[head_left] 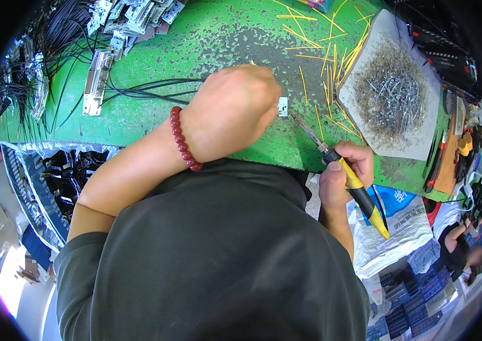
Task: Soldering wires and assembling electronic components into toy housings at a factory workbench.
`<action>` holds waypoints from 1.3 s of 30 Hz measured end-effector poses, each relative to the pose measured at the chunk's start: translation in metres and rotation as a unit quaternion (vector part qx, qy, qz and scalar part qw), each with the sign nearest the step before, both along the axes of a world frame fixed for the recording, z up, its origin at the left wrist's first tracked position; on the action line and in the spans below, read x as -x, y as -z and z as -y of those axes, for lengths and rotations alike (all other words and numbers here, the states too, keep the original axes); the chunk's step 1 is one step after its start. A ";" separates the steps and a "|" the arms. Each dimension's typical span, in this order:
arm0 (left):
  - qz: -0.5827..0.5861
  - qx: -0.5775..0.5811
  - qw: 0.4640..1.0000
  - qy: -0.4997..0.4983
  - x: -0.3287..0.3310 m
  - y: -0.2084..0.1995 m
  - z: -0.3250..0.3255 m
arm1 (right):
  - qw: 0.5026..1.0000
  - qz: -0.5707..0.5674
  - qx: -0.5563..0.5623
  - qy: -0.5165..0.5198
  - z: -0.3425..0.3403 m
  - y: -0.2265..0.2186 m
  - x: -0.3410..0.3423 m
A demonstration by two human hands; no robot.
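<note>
My left hand point(235, 108) is closed above the green bench, its fingertips hidden beneath it. A small silvery plate with holes point(282, 107) shows just beside its fingers; I cannot tell whether the hand grips it. Several black cables point(155, 90) run from the left and pass under that hand. In my right hand point(345, 170) is a yellow-and-black soldering iron point(356, 190), held like a pen. Its metal tip points up and left, close to the plate; whether the two touch is unclear.
Thin yellow strands point(332, 74) lie scattered beyond the iron. To their right, a grey board point(360, 79) carries a heap of metal bits and residue. Metal brackets point(133, 20) and bundled black cables point(73, 28) crowd the far left. Another person point(460, 250) is at the right.
</note>
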State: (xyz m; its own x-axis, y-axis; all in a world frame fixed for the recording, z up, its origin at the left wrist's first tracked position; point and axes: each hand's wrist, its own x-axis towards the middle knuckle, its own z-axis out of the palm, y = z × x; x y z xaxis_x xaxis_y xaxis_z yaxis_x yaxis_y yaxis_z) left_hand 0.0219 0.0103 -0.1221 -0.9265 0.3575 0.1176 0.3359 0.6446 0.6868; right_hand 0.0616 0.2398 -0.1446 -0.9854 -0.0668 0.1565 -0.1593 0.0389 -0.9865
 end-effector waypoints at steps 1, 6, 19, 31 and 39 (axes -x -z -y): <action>0.002 0.014 1.000 0.012 0.001 -0.002 0.000 | 1.000 0.000 0.000 0.000 0.000 0.000 0.000; 0.036 0.082 0.995 0.037 0.006 -0.009 0.000 | 1.000 0.027 0.000 0.000 -0.001 0.001 -0.002; 0.044 0.078 0.995 0.038 0.010 -0.007 -0.001 | 0.998 0.057 -0.026 0.006 0.001 0.001 0.000; 0.034 0.061 0.997 0.027 0.006 -0.004 -0.001 | 0.998 0.049 0.047 0.002 -0.001 0.002 -0.005; 0.045 0.066 0.996 0.025 0.008 -0.004 -0.002 | 0.999 0.034 0.039 0.007 -0.001 0.005 -0.001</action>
State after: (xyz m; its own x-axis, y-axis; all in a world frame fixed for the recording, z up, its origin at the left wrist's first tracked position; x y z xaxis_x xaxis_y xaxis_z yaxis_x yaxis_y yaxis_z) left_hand 0.0139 0.0123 -0.1185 -0.9119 0.4102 -0.0165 0.3107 0.7159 0.6253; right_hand 0.0629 0.2411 -0.1498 -0.9948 -0.0423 0.0925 -0.0910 -0.0367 -0.9952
